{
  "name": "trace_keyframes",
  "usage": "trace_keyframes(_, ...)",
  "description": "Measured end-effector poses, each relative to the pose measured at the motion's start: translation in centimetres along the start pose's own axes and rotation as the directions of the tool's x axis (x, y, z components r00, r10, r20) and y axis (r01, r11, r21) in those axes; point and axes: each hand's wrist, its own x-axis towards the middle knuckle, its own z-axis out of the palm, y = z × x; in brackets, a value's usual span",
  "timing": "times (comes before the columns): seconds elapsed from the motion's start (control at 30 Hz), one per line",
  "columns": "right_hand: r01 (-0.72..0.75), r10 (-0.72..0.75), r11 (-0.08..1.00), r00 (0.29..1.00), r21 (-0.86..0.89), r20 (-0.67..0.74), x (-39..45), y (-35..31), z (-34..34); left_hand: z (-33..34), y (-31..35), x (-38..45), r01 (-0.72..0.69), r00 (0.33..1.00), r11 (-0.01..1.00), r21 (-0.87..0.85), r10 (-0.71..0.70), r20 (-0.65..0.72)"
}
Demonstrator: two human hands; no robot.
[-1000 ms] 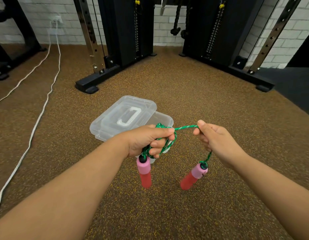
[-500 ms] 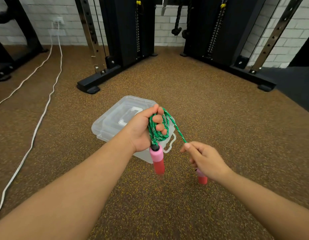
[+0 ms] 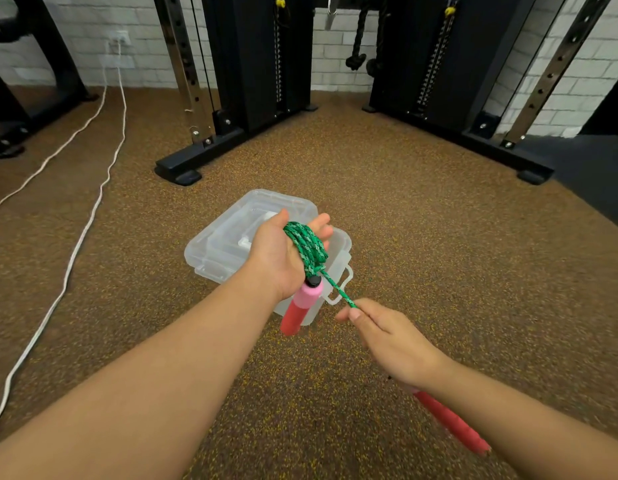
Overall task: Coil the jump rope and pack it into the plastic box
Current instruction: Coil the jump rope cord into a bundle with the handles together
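Note:
The green jump rope (image 3: 305, 247) is wound in several loops around my left hand (image 3: 283, 254), which is held palm up over the clear plastic box (image 3: 231, 233). One pink and red handle (image 3: 300, 306) hangs below that hand's wrist side. My right hand (image 3: 383, 337) pinches the taut free strand low and to the right. The second red handle (image 3: 453, 424) sticks out under my right wrist. The box stands on the floor with its lid on and a latch at its near right side.
Brown speckled rubber floor (image 3: 421, 237) all around. A black gym rack base (image 3: 203, 157) lies behind the box, another rack foot (image 3: 501, 157) at the back right. White cables (image 3: 82, 223) run along the floor on the left.
My left hand turned palm up and took on more rope loops. My right hand swept from up beside it down and toward me, pulling the strand tight; the second handle swung under my wrist.

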Motion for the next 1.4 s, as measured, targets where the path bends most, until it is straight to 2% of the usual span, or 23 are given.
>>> trace_keyframes(0.13, 0.011, -0.006, 0.994, 0.999, -0.111, 0.049, -0.2, -1.2, -0.4, 0.1, -0.6, 0.2, -0.051, 0.998, 0.986, 0.157, 0.056, -0.022)
trace_keyframes(0.27, -0.105, 0.087, 0.988, 0.985, 0.115, 0.151, -0.5, -3.1, -1.1, -0.1, -0.9, 0.6, -0.103, 0.993, 0.903, 0.417, 0.116, -0.006)
trace_keyframes(0.33, -0.123, 0.100, 0.983, 0.981, 0.134, 0.169, -0.8, -3.9, -1.8, -0.2, -1.0, 0.6, -0.132, 0.989, 0.853, 0.505, 0.144, 0.015)
trace_keyframes(0.37, -0.088, 0.074, 0.992, 0.986, 0.094, 0.151, -0.9, -4.1, -2.1, -0.3, -1.0, 0.5, -0.153, 0.987, 0.816, 0.558, 0.159, 0.038)
trace_keyframes(0.43, 0.076, -0.065, 0.989, 0.993, -0.124, 0.096, -1.0, -4.5, -3.0, -0.1, -1.1, -0.1, -0.191, 0.981, 0.709, 0.679, 0.170, 0.097)
trace_keyframes(0.53, 0.231, -0.227, 0.913, 0.973, -0.337, 0.052, -0.6, -4.8, -4.7, 0.1, -1.5, -0.8, -0.182, 0.983, 0.500, 0.846, 0.060, 0.176)
trace_keyframes(0.6, 0.263, -0.263, 0.892, 0.963, -0.369, 0.052, -0.3, -5.1, -5.7, 0.0, -1.7, -0.9, -0.170, 0.974, 0.439, 0.882, -0.060, 0.217)
trace_keyframes(0.67, 0.278, -0.276, 0.909, 0.960, -0.312, 0.050, -0.2, -5.3, -6.5, -0.1, -1.9, -1.0, -0.186, 0.939, 0.398, 0.898, -0.196, 0.282)
trace_keyframes(0.73, 0.271, -0.275, 0.946, 0.962, -0.178, 0.003, -0.1, -5.2, -7.4, 0.3, -1.9, -1.4, -0.198, 0.893, 0.345, 0.918, -0.323, 0.314)
trace_keyframes(0.87, 0.187, -0.188, 0.974, 0.982, 0.129, -0.006, 0.6, -3.6, -8.5, 1.0, -1.5, -2.2, -0.095, 0.818, 0.335, 0.938, -0.510, 0.265)
trace_keyframes(0.97, 0.073, -0.101, 0.932, 0.993, 0.354, 0.060, 1.0, -1.9, -8.8, 0.6, -1.4, -2.6, -0.092, 0.783, 0.332, 0.939, -0.558, 0.274)
trace_keyframes(1.03, 0.007, -0.091, 0.922, 0.976, 0.386, 0.198, 0.9, -1.2, -8.6, 0.2, -1.5, -2.5, -0.094, 0.770, 0.367, 0.925, -0.562, 0.302)
trace_keyframes(1.13, -0.079, -0.111, 0.910, 0.899, 0.407, 0.423, 0.3, -1.3, -7.1, -0.3, -1.8, -2.1, -0.084, 0.740, 0.406, 0.910, -0.586, 0.330)
trace_keyframes(1.2, -0.090, -0.153, 0.901, 0.849, 0.424, 0.505, 0.0, -1.8, -5.6, -0.4, -1.8, -2.1, -0.046, 0.710, 0.438, 0.898, -0.618, 0.338)
trace_keyframes(1.27, -0.097, -0.155, 0.898, 0.843, 0.429, 0.515, 0.0, -2.0, -4.4, -0.5, -1.7, -2.0, -0.016, 0.678, 0.451, 0.892, -0.651, 0.341)
trace_keyframes(1.4, -0.064, -0.112, 0.931, 0.887, 0.358, 0.449, 0.4, -1.7, -3.9, -0.8, -1.5, -2.2, 0.026, 0.607, 0.429, 0.903, -0.724, 0.327)
